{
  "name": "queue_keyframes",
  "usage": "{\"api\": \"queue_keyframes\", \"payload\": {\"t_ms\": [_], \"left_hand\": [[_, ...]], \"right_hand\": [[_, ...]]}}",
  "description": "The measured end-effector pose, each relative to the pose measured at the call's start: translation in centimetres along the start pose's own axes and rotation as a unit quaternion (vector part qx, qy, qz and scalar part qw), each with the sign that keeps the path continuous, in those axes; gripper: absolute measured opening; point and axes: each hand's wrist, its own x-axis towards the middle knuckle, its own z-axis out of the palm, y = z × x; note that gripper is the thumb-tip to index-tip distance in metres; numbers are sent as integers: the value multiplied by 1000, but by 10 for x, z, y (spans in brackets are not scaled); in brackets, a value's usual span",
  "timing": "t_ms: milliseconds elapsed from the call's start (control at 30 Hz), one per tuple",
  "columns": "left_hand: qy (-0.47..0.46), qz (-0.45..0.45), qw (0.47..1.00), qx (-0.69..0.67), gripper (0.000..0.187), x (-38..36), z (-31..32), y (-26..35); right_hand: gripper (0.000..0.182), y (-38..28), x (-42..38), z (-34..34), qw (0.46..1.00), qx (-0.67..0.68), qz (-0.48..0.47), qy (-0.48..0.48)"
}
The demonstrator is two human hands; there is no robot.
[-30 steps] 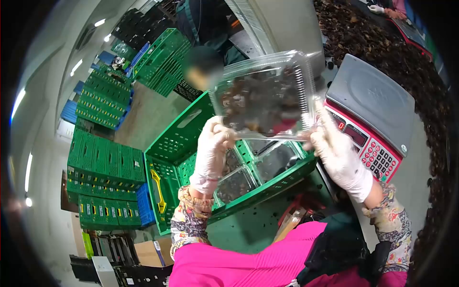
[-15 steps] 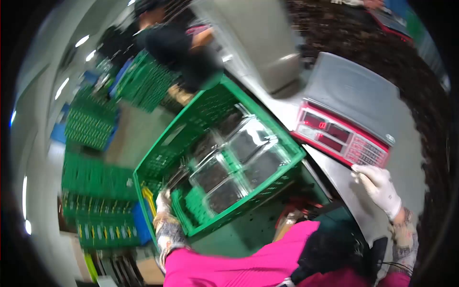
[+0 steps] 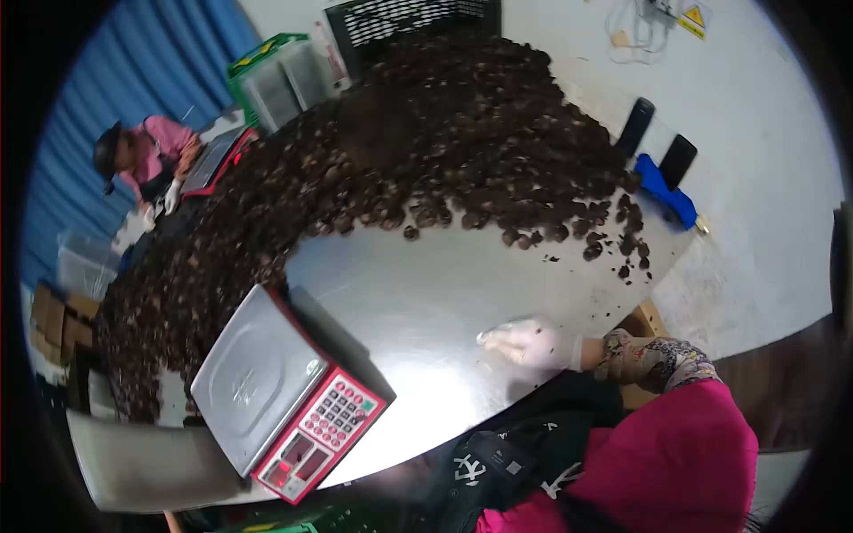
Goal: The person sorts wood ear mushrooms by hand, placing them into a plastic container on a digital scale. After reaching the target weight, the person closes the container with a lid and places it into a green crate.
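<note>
My right hand (image 3: 529, 345), in a whitish glove, is over the bare metal table (image 3: 400, 293) near its front edge. Its fingers point left, loosely stretched, and nothing shows in them. To the left of it stands a red and grey weighing scale (image 3: 289, 391) with a keypad and a lit red display; no load lies on its plate. Beyond the hand spreads a large heap of dark brown, rounded pieces (image 3: 426, 151) that look like dried mushrooms. My left hand is out of view.
A grey bin (image 3: 151, 462) adjoins the scale. A green crate edge (image 3: 355, 520) shows at the bottom. A blue object (image 3: 666, 191) with two black devices lies at the right. Across the heap, a person in pink (image 3: 160, 147) sits by another scale (image 3: 213, 162). A black crate (image 3: 413, 27) stands behind.
My view has swung right, from the green crate of clear boxes to the table and heap. My left hand has left the crate and the view. My right hand is now farther from the scale.
</note>
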Motion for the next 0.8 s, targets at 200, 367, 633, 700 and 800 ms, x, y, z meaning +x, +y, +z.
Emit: {"api": "queue_keyframes", "payload": {"t_ms": [200,367,633,700,800], "left_hand": [[-69,85,994,-1,22,40,37,57],[-98,111,989,9,22,53,58,90],[-93,138,986,30,24,60,58,134],[-83,144,985,42,24,62,56,144],[-59,140,988,40,25,72,46,156]], "right_hand": [[27,34,-43,-75,963,-36,227,138],[25,91,-101,-130,893,-168,295,296],[24,107,-136,-152,832,-109,373,395],[26,116,-124,-142,896,-151,282,308],[28,114,-90,-141,928,-211,209,225]]}}
